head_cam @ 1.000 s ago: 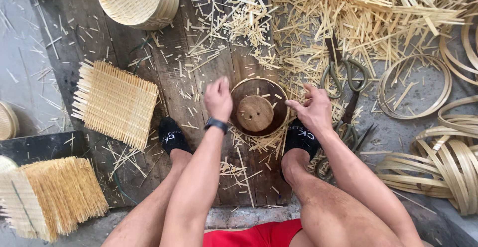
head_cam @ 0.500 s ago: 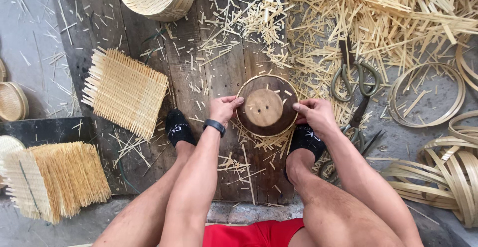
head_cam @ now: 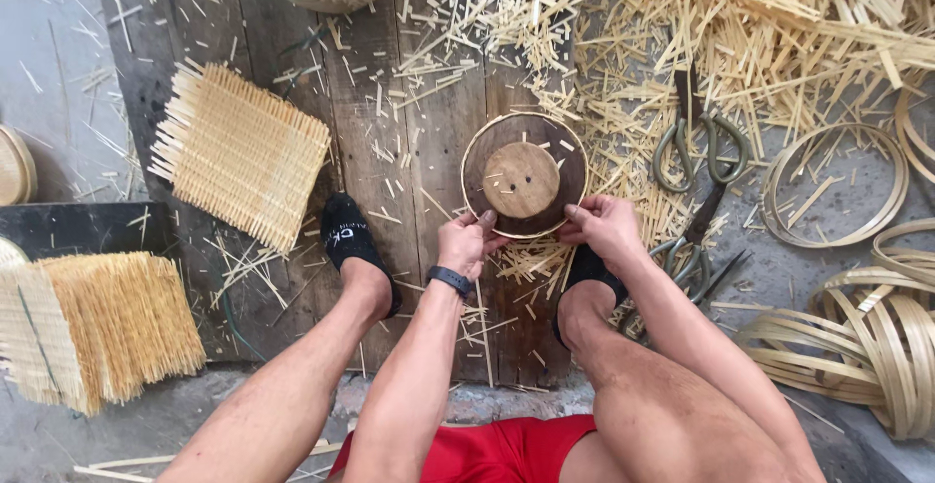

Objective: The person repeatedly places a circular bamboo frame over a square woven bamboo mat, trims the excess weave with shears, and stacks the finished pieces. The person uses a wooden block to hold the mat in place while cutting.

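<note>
1. Left hand (head_cam: pixel 465 241) pinches the near-left rim of the round mould (head_cam: pixel 524 175), fingers closed on it.
2. The mould lies flat on the plank (head_cam: pixel 390 152), between both feet; it looks stiff, solid, fairly heavy.
3. Right hand (head_cam: pixel 602 225) grips the near-right rim; the rim seems the best hold.

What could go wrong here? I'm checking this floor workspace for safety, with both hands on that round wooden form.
The scissors lie open-handled close beside the right hand and foot; a reach could catch them. Loose bamboo slivers under the round wooden form might splinter the left hand.
</note>
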`<act>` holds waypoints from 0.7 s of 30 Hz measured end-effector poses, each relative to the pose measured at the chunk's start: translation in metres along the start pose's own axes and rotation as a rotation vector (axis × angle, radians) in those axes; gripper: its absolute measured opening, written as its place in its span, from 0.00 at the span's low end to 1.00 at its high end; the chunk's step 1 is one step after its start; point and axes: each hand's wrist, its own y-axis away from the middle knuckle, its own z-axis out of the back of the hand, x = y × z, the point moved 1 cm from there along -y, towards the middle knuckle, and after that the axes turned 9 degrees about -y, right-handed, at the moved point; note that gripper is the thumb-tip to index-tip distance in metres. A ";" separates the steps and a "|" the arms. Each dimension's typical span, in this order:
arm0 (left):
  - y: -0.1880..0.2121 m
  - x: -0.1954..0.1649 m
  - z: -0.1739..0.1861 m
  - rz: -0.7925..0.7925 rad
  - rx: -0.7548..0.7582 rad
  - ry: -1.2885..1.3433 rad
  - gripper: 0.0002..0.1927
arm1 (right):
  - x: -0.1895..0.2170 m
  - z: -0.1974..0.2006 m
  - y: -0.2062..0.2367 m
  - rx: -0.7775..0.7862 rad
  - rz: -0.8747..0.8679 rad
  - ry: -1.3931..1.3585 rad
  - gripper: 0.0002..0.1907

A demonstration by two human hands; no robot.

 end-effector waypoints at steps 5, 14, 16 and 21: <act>0.039 -0.081 0.017 -0.378 0.087 -0.588 0.16 | 0.052 -0.015 0.034 -0.010 0.548 0.561 0.53; 0.094 -0.083 -0.039 -0.743 -0.025 -0.176 0.31 | 0.072 -0.057 0.039 -0.051 0.508 0.518 0.52; 0.087 -0.070 -0.038 -0.774 -0.043 -0.179 0.31 | 0.066 -0.060 0.041 -0.027 0.608 0.636 0.60; 0.058 -0.026 -0.044 -0.717 -0.279 -0.193 0.33 | 0.066 -0.056 0.038 -0.072 0.433 0.415 0.56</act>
